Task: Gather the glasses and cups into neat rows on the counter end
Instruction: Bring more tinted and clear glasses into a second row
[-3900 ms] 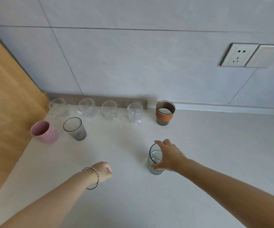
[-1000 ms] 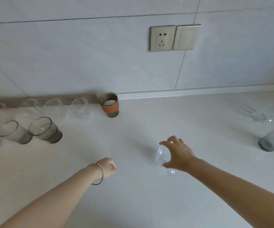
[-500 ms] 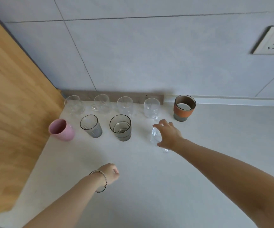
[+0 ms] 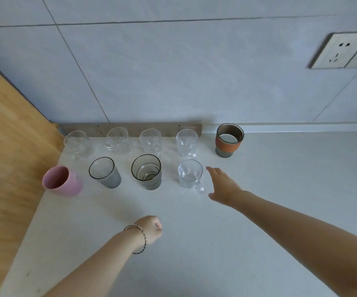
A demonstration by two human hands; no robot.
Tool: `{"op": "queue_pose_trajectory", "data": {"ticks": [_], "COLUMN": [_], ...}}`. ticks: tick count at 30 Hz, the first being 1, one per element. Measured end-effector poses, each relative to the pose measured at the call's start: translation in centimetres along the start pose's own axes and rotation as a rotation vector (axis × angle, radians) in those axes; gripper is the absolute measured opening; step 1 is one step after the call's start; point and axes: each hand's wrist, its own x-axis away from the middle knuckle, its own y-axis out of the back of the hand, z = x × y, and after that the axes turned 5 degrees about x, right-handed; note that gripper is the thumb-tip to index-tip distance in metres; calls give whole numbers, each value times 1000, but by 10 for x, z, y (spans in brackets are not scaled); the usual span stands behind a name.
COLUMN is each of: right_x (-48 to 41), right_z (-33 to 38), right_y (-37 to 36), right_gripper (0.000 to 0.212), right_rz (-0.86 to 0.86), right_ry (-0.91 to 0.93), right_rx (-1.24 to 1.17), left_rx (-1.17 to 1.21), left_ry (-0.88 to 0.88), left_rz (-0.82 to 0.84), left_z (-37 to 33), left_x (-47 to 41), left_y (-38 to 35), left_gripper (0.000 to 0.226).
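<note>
Head view: we look down on the end of a pale speckled counter (image 4: pixel 194 260) where it meets a wooden side panel (image 4: pixel 6 146) and a grey tiled wall (image 4: pixel 173 71).

Along the wall stand four clear drinking glasses (image 4: pixel 151 140) in a row, and to their right a grey cup with an orange sleeve (image 4: pixel 229 144). In front of them is a second row. From the left we see a pink plastic cup (image 4: pixel 63 183), a ribbed grey glass tumbler (image 4: pixel 106 176), a smoky grey glass tumbler (image 4: pixel 147 176) and a small clear glass mug (image 4: pixel 190 174) with its handle towards us. All stand upright, apart from one another.

Our right hand (image 4: pixel 223 185) is just to the right of the clear mug with its fingers stretched out, holding nothing and not touching the mug. Our left hand (image 4: pixel 150 229), with a thin braided bracelet (image 4: pixel 141 239) at the wrist, is curled into a loose fist over the counter and grips nothing.

A white wall socket (image 4: pixel 342 50) sits at the upper right.
</note>
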Motion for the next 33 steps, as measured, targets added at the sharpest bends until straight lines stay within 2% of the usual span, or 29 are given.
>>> {"op": "queue_pose_trajectory", "data": {"ticks": [4, 7, 10, 15, 23, 26, 31, 33], "right_x": [38, 73, 112, 179, 274, 292, 284, 271], "right_z": [-65, -118, -175, -287, -473, -532, -597, -609], "right_y": [-9, -13, -13, -2, 21, 41, 94, 112], "right_gripper": [59, 46, 44, 42, 41, 41, 50, 61], "right_rz": [195, 275, 268, 191, 141, 73, -279, -353], "right_ry": [-143, -233, -336, -480, -605, -652, -758, -781], "right_rx": [-35, -83, -163, -242, -226, -203, -134, -166], "left_rx": [-47, -116, -188, -277, -312, -305, -286, -284], "left_ry": [-86, -163, -244, -376, -400, -399, -380, -356], "left_rz": [25, 68, 106, 152, 200, 207, 203, 190], "left_z": [-49, -97, -153, -260, -431, -478, -519, -523], "left_x": [-10, -17, -21, -21, -3, 1, 1, -2], "left_y": [-10, -28, -56, -120, -226, -254, -277, -278], "left_gripper": [26, 14, 5, 3, 9, 7, 7, 9]}}
